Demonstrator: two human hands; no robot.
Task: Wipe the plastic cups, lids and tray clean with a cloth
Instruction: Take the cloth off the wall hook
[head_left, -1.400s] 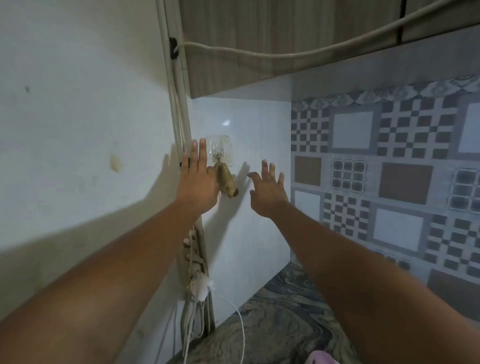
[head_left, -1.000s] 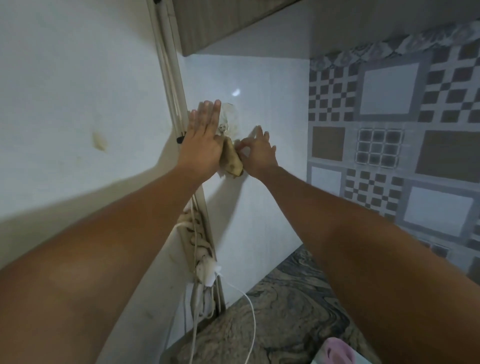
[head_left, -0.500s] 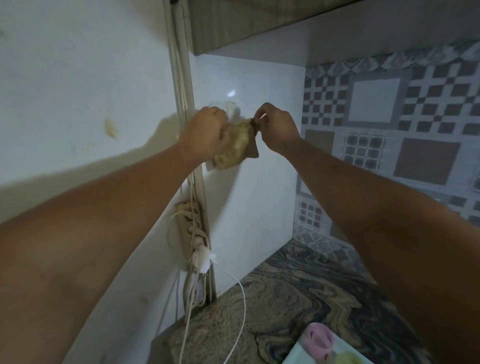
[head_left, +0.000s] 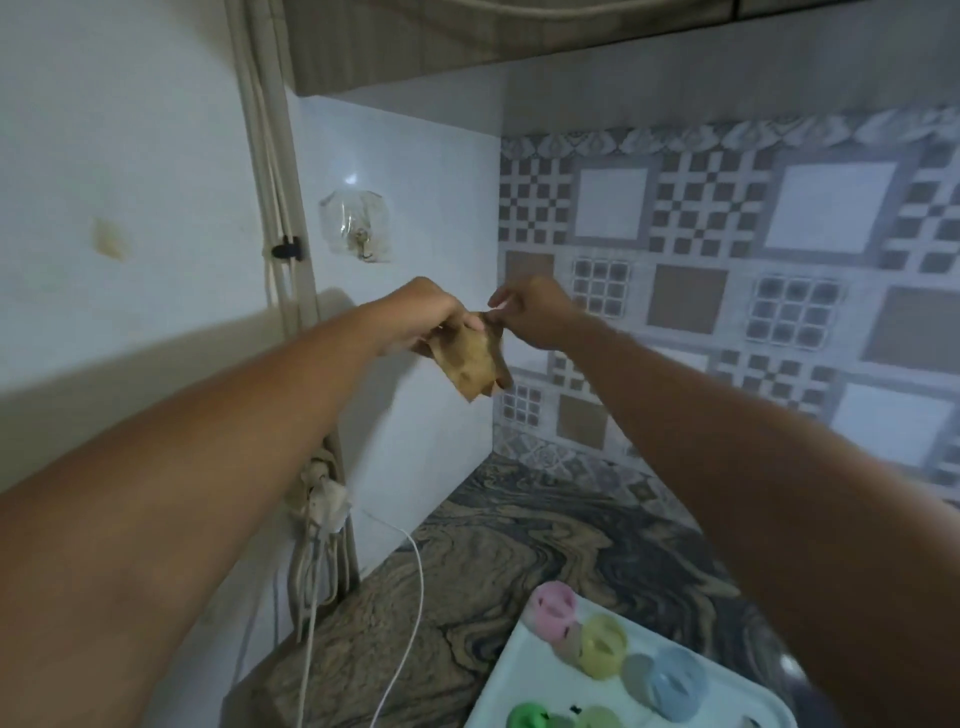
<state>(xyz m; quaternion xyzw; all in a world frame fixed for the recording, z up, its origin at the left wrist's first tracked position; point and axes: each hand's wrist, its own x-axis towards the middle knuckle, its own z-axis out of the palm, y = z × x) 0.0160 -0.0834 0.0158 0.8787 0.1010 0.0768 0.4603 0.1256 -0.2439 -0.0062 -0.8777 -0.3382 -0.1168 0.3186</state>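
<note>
Both bare forearms reached forward and upward, the wrists drawing close together at the centre of the frame. The left hand (head_left: 423, 319) had its fingers curled round the upper edge of a tan cloth (head_left: 470, 364). The right hand (head_left: 537, 312) pinched the cloth's top corner between thumb and fingertips, with the back of the hand turned to the camera. The cloth was small, creased and blotched darker in places, and it hung below the two hands in a rough rectangle in front of the white wall.

Above and to the left of the hands, a clear plastic wall hook (head_left: 358, 226) with a metal prong was stuck to the glossy white tile. Right of centre, patterned tiles (head_left: 727, 260) in grey, white and brown squares and checks covered the back wall.

Below, a swirled, marble-look counter (head_left: 493, 561) filled the lower middle, and a thin white cable (head_left: 410, 597) trailed across its left side. In the lower right corner a pale, rounded-cornered tray (head_left: 519, 670) lay on the counter. It held a pink cup (head_left: 553, 608), a yellow cup (head_left: 602, 644), a blue cup (head_left: 675, 683) and a green cup (head_left: 527, 717), all of pastel plastic and well apart from the cloth.
</note>
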